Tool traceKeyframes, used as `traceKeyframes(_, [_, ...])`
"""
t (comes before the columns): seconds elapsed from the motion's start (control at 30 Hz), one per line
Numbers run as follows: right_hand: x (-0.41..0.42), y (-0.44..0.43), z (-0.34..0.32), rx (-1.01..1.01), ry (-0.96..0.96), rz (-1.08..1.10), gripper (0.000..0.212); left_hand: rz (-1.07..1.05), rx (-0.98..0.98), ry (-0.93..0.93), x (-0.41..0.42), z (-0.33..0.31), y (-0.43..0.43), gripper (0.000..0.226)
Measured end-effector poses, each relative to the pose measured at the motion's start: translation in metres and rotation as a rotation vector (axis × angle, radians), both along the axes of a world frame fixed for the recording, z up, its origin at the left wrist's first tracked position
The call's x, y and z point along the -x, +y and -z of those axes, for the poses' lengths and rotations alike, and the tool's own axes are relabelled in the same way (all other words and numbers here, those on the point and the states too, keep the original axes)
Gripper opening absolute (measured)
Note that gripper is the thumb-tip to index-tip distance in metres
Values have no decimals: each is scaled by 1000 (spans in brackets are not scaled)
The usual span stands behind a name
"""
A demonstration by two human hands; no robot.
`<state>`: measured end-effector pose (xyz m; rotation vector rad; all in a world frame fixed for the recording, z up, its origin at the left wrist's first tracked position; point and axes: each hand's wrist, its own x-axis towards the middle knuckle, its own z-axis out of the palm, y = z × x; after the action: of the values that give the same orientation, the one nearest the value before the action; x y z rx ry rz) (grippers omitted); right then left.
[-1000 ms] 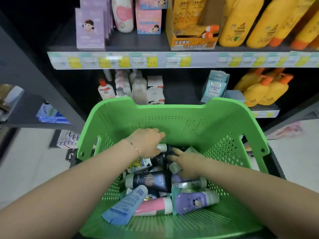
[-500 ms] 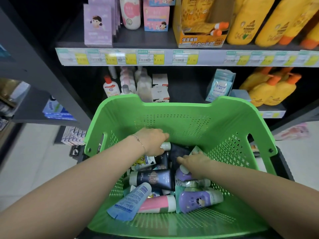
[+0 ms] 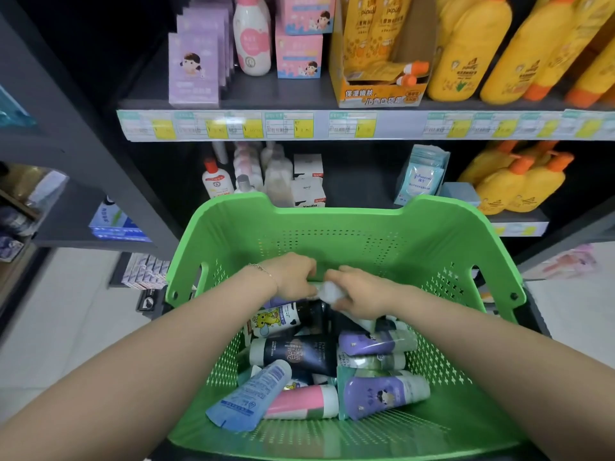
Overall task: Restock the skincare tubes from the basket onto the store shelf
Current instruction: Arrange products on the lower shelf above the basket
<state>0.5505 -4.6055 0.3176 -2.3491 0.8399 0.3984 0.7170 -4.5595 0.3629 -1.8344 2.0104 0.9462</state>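
Near pile: a blue tube point(image 3: 249, 399), a pink tube point(image 3: 299, 401) and a purple tube point(image 3: 382, 392) are lying flat side by side at 6 o'clock on the floor of the green basket point(image 3: 466, 327), with a black tube point(image 3: 296, 354) lying crosswise just beyond them.
Right: the right hand point(image 3: 362, 294) is sitting on top of the heap toward 12 o'clock, its fingers wrapping round a pale tube point(image 3: 329, 290).
Left: the left hand point(image 3: 293, 277) is meeting that same tube's end from 9 o'clock. The fingers are curling, but blur is hiding the contact, so I cannot tell whether they are gripping.
Progress: it's looking early, folks. A whole heap of tubes is waiting in the basket and no matching tube is showing on the shelves, so nearly everything is looking left to do.
Next level back: the lower shelf point(image 3: 361, 191) is carrying bottles point(image 3: 218, 181) and small boxes point(image 3: 307, 181) at 11 o'clock. A dark gap is opening at 12 o'clock, a likely landing spot by my reckoning.
Top level: the upper shelf point(image 3: 253, 91) is holding purple boxes point(image 3: 193, 74) at 11 o'clock, and yellow bottles point(image 3: 472, 54) are crowding 1 o'clock. Price labels point(image 3: 289, 126) are running along its edge.
Room: pale floor point(image 3: 66, 327) is showing at 9 and 3 o'clock.
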Motion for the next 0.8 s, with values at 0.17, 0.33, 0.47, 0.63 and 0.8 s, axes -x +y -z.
traceKeyframes(0.17, [-9, -5, -28, -90, -246, 115, 28, -325, -48, 275, 0, -6, -3, 30])
traceKeyframes(0.33, [-14, -6, -52, -180, -323, 173, 22, -634, -146, 583, 2, -26, 1, 35])
traceKeyframes(0.47, [-18, -6, -73, -197, -388, 127, 24, -684, -90, 645, 1, -46, 4, 16])
traceKeyframes(0.63, [-15, -13, -103, -206, -454, 142, 35, -644, -15, 612, -5, -76, 0, 12])
traceKeyframes(0.8, [3, -28, -121, -132, -247, 114, 37, -631, 19, 673, -20, -98, 4, 20])
